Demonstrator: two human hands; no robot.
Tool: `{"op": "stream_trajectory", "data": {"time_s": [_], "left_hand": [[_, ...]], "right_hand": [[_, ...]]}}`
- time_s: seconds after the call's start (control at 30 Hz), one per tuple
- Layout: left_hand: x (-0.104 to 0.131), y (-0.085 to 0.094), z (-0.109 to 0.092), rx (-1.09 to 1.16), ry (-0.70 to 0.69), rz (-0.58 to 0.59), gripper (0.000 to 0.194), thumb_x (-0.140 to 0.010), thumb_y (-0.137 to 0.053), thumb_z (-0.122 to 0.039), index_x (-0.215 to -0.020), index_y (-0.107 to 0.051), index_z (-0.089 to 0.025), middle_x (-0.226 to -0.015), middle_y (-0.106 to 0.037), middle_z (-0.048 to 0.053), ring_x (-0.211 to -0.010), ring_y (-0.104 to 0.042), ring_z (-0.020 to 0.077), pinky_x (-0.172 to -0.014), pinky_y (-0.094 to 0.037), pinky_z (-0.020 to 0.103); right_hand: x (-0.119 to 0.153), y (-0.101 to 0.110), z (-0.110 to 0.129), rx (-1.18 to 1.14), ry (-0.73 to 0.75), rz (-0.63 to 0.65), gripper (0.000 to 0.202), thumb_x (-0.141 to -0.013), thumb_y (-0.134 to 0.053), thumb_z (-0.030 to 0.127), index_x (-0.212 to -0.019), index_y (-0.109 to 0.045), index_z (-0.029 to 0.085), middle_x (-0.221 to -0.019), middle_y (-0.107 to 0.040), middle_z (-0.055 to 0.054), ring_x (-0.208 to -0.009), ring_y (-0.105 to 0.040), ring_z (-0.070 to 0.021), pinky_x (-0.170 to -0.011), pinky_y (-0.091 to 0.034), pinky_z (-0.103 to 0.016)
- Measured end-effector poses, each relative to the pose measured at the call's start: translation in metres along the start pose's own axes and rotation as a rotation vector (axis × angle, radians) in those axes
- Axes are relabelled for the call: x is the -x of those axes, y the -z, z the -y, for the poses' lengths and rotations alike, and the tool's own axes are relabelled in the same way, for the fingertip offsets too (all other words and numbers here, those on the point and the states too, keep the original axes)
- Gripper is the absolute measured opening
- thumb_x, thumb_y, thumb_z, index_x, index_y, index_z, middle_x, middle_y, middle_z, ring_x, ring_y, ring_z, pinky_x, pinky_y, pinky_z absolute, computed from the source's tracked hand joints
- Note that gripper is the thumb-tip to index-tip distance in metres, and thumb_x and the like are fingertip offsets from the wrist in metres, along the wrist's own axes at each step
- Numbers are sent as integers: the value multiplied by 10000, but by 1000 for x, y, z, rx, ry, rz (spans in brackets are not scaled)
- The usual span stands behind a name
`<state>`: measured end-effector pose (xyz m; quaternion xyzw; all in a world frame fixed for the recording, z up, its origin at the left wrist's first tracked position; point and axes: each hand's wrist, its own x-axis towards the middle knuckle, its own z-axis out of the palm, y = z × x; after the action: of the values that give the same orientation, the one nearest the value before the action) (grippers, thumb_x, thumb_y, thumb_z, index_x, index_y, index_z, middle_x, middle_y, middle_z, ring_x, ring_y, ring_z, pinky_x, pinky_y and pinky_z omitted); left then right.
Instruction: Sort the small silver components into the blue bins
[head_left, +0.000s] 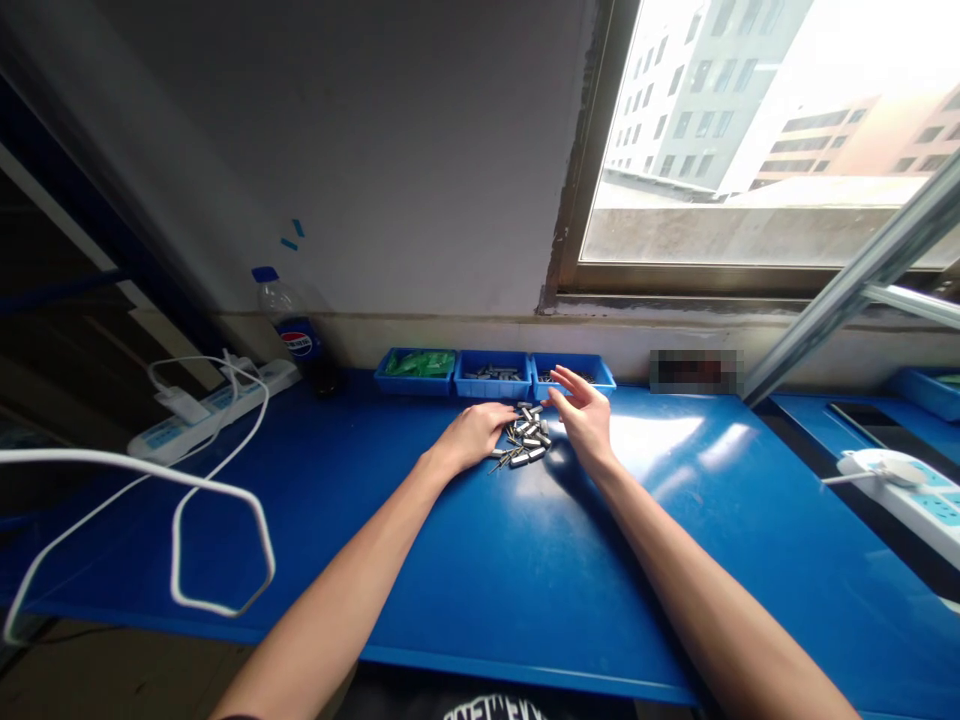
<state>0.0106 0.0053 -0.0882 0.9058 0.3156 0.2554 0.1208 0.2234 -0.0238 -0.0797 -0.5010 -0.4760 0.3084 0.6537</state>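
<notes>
A loose pile of small metal parts (529, 436), some short cylinders and some thin pins, lies on the blue table (525, 560). My left hand (477, 434) rests at the pile's left edge, its fingertips by the parts; what lies under them is hidden. On the right, my right hand (583, 412) is raised with its fingers apart, holding nothing, in front of the right blue bin (607, 384). Small dark parts show in that bin. The middle blue bin (492, 390) holds metal pieces, and the left blue bin (414, 385) holds green pieces.
A cola bottle (298, 335) stands at the back left. White cables (262, 520) loop over the table's left side from a power strip (150, 440). Another power strip (919, 495) lies at the right. A metal bar (847, 275) slants down at the back right.
</notes>
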Motion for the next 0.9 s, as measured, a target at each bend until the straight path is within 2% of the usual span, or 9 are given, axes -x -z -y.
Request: {"op": "stream_trajectory", "data": {"time_s": [0.1,0.33,0.53,0.7,0.83,0.9], "left_hand": [[0,0,4,-14,10,20,349,-913,-562,-67,-1154,-786,-186,-1250,-764,97,-1191,-715,230,-1080,-555,368],[0,2,8,42,100,-105,236,-901,-567,-55,-943,-772,-163,-1023,-779,85,-957,-736,204,-933,-584,331],[-2,2,3,164,167,-247,250,-829,-609,-43,-1017,-703,-179,-943,-698,50,-821,-685,162,-802,-601,296],[-5,4,-6,394,215,-405,259,-851,-670,-125,-1102,-683,-189,-957,-692,38,-857,-708,152,-789,-637,286],[-7,3,-8,644,276,-457,388,-805,-758,-138,-1177,-662,-186,-1016,-666,44,-887,-745,154,-822,-667,312],[-7,2,-8,693,281,-473,440,-782,-786,-134,-1199,-661,-195,-1062,-638,48,-895,-750,151,-821,-676,317]], "right_hand": [[-1,2,-2,22,-19,10,565,-799,-744,427,-1307,-702,184,-1357,-705,-179,-760,-775,-238,-547,-560,-311],[3,1,-3,59,-14,53,450,-825,-694,420,-1207,-719,182,-1263,-748,-160,-676,-743,-212,-508,-525,-306],[5,-1,3,42,53,26,344,-825,-686,403,-1091,-733,189,-1109,-785,-126,-577,-664,-162,-590,-561,-330],[9,-4,7,26,57,112,282,-828,-694,382,-1035,-739,195,-911,-784,-75,-557,-625,-148,-567,-540,-300],[12,-6,7,19,30,205,298,-823,-724,398,-1043,-751,200,-884,-782,-65,-570,-620,-152,-565,-540,-296],[13,-7,5,32,10,262,345,-813,-747,431,-1070,-762,202,-871,-780,-62,-586,-630,-163,-556,-542,-296]]}}
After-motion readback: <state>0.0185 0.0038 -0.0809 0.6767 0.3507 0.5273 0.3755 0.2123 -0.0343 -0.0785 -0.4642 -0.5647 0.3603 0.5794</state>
